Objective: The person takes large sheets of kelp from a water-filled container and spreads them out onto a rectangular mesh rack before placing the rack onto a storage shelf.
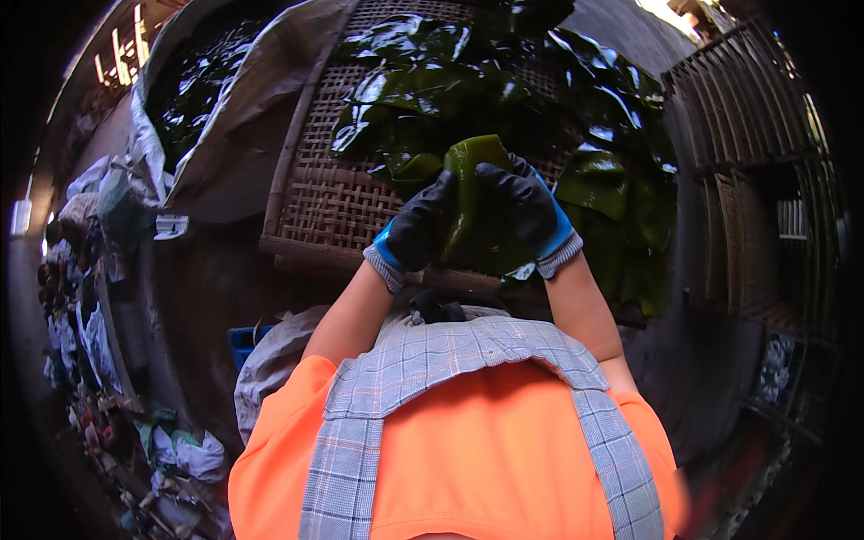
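Both my hands wear black gloves with blue backs and grey knit cuffs. Between them is a wet, glossy dark-green sheet (466, 198) that looks like kelp, folded or curled upright, with a lighter green top edge. My left hand (421, 221) is closed on its left side. On the opposite side, my right hand (526, 209) grips it near the top; part of the fingers is hidden behind the sheet. More dark-green sheets (432, 94) lie overlapping on the woven bamboo tray (328, 213) in front of me, and others (598, 184) spread over its right side.
At the far left, a pale sack (261, 99) stands open with dark, shiny pieces inside. A slatted rack (747, 99) rises on the right. Assorted cloths and bags (184, 454) lie along the left, and a blue crate edge (241, 344) shows beside my left arm.
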{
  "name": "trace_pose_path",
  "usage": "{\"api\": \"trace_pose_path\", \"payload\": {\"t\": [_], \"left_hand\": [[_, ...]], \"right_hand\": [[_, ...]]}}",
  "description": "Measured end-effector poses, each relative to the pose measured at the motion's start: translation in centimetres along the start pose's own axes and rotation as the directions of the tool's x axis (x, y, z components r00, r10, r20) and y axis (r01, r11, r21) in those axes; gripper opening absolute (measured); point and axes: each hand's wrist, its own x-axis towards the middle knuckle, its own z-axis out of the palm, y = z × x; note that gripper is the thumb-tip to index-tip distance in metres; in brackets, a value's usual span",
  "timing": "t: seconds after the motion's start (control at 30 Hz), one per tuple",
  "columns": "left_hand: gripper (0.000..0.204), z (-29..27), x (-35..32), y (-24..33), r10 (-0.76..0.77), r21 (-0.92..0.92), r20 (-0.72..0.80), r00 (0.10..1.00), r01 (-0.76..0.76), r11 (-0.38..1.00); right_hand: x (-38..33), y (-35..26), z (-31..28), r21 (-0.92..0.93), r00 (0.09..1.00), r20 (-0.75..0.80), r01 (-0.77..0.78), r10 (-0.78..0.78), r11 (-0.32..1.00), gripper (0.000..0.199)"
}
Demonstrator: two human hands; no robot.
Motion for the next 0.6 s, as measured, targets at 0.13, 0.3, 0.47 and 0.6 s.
{"api": "trace_pose_path", "payload": {"t": [0.13, 0.3, 0.47, 0.6], "left_hand": [[0.027, -5.3, -2.4, 3.2, 0.361, 0.481, -0.024, 0.932, -0.306, 0.822], [0.022, -15.5, -3.3, 5.7, 0.427, 0.784, -0.343, 0.837, 0.005, 0.621], [0.012, -17.6, -3.5, 5.2, 0.463, 0.823, -0.398, 0.792, 0.085, 0.562], [0.02, -18.3, -3.0, 5.1, 0.49, 0.822, -0.333, 0.805, -0.007, 0.57]], "right_hand": [[3.4, 3.7, 0.4, -0.009, 0.998, -0.023, -0.054, 0.054, 0.999, 0.016], [7.6, 15.5, -3.9, -0.635, 0.961, -0.201, -0.277, 0.192, 0.721, 0.032], [7.7, 11.2, -0.9, -0.952, 0.958, -0.277, -0.285, 0.08, 0.115, 0.037], [12.1, 6.4, 0.1, -0.971, 0.967, -0.13, -0.08, -0.217, 0.226, 0.04]]}}
